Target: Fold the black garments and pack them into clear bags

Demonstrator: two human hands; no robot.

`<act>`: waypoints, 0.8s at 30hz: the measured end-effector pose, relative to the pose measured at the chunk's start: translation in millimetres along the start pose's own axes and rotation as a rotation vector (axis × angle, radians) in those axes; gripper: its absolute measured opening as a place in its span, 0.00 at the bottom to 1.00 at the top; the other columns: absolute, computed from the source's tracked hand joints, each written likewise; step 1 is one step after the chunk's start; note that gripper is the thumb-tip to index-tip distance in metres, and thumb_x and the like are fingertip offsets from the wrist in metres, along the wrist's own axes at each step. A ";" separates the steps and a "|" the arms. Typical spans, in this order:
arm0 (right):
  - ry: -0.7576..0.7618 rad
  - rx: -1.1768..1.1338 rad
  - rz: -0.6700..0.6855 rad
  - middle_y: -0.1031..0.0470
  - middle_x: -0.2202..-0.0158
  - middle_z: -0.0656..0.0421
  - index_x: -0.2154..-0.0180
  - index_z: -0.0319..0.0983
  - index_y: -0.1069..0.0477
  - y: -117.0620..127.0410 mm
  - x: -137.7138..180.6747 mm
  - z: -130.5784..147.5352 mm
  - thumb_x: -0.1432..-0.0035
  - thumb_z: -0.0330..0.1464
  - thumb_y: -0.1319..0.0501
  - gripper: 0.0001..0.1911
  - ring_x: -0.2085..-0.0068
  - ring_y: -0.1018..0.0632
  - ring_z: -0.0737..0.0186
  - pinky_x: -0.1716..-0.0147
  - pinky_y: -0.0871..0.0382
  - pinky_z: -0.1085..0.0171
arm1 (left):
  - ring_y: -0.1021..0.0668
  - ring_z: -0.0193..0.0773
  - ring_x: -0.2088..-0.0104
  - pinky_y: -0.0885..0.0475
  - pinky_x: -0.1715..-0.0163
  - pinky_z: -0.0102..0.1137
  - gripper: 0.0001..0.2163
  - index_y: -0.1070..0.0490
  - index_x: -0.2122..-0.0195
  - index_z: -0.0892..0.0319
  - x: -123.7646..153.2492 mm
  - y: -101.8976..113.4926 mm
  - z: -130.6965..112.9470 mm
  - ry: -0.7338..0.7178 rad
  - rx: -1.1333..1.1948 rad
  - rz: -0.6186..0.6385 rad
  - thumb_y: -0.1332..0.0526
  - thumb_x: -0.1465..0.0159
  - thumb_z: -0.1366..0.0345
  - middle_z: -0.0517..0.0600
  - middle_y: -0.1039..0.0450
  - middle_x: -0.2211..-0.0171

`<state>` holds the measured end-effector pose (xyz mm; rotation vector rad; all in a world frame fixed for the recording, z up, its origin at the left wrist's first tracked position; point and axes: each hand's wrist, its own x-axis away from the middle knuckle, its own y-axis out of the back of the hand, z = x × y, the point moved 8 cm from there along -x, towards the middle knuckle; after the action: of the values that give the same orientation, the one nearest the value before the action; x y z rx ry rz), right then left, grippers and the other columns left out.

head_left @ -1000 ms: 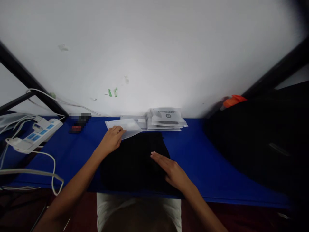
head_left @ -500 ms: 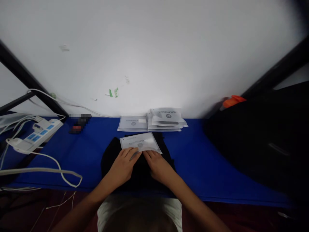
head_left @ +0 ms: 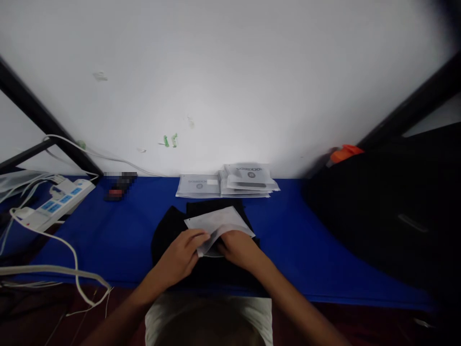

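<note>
A folded black garment lies on the blue table in front of me. On top of it rests a frosted white plastic bag. My left hand pinches the bag's near edge with curled fingers. My right hand grips the same edge from the right, fingers closed on the plastic. The bag's near opening looks slightly lifted between the two hands.
Two stacks of printed white bags sit at the wall. A white power strip with cables lies at the left. A small dark object is nearby. A large black mass with an orange item fills the right.
My left hand took a bag from the back stack and brought it onto the black garment. Both hands came together at its near edge and now grip it.
</note>
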<state>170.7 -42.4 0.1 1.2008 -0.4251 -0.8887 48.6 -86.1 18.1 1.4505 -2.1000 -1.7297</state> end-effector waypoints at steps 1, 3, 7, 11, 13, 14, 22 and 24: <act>0.058 -0.022 -0.045 0.23 0.57 0.51 0.49 0.36 0.30 9.7 2.1 5.5 0.36 0.32 0.41 0.14 0.57 0.22 0.57 0.57 0.26 0.58 | 0.25 0.41 0.52 0.26 0.52 0.39 0.18 0.33 0.47 0.57 2.3 8.3 4.3 0.008 0.023 -0.085 0.46 0.36 0.78 0.56 0.26 0.53; 0.219 -0.055 -0.223 0.23 0.55 0.49 0.48 0.36 0.31 34.9 7.9 22.5 0.36 0.33 0.42 0.16 0.53 0.23 0.54 0.54 0.27 0.56 | 0.24 0.39 0.57 0.26 0.56 0.37 0.12 0.30 0.54 0.58 4.2 20.5 7.3 -0.006 0.061 -0.201 0.44 0.35 0.78 0.52 0.25 0.61; 0.440 0.030 -0.509 0.22 0.59 0.52 0.53 0.35 0.29 59.3 15.8 55.3 0.34 0.35 0.43 0.12 0.55 0.24 0.56 0.48 0.30 0.52 | 0.24 0.37 0.62 0.26 0.61 0.34 0.07 0.28 0.61 0.58 -4.1 33.1 -0.2 -0.044 0.104 -0.343 0.42 0.35 0.77 0.50 0.25 0.66; 0.496 0.079 -0.549 0.22 0.68 0.58 0.61 0.38 0.27 51.1 11.4 66.0 0.32 0.26 0.50 0.12 0.63 0.25 0.62 0.45 0.32 0.52 | 0.24 0.35 0.67 0.27 0.63 0.34 0.06 0.29 0.67 0.57 -12.5 35.3 -5.4 -0.002 0.091 -0.430 0.40 0.36 0.75 0.47 0.25 0.72; 0.487 0.079 -0.513 0.22 0.68 0.58 0.62 0.40 0.27 47.7 9.4 57.7 0.32 0.25 0.52 0.15 0.62 0.24 0.62 0.44 0.32 0.52 | 0.24 0.34 0.68 0.27 0.58 0.38 0.05 0.29 0.68 0.56 -12.7 36.3 -3.2 0.029 0.084 -0.437 0.39 0.35 0.73 0.45 0.25 0.72; 0.478 0.080 -0.496 0.22 0.67 0.58 0.62 0.40 0.27 47.7 9.7 49.7 0.33 0.25 0.53 0.16 0.61 0.24 0.62 0.43 0.33 0.52 | 0.24 0.34 0.69 0.27 0.55 0.40 0.05 0.29 0.68 0.56 -10.9 39.1 -0.4 0.047 0.082 -0.452 0.39 0.35 0.72 0.44 0.25 0.73; 0.180 0.083 -0.506 0.20 0.58 0.54 0.53 0.41 0.28 74.9 33.6 -43.8 0.35 0.27 0.45 0.11 0.54 0.22 0.56 0.44 0.32 0.46 | 0.23 0.37 0.67 0.25 0.61 0.37 0.04 0.28 0.69 0.57 12.6 71.6 30.9 0.157 0.192 -0.592 0.36 0.37 0.70 0.46 0.25 0.73; 0.172 0.080 -0.427 0.23 0.50 0.50 0.46 0.39 0.32 72.4 31.6 -35.6 0.37 0.31 0.41 0.17 0.47 0.25 0.53 0.42 0.34 0.46 | 0.22 0.36 0.67 0.25 0.62 0.36 0.03 0.28 0.67 0.57 6.3 62.3 23.9 0.082 0.317 -0.494 0.37 0.36 0.71 0.46 0.25 0.72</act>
<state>241.4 -38.4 50.0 1.4580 -0.0631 -1.1277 -6.3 -77.2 55.6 2.2459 -2.1760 -1.4608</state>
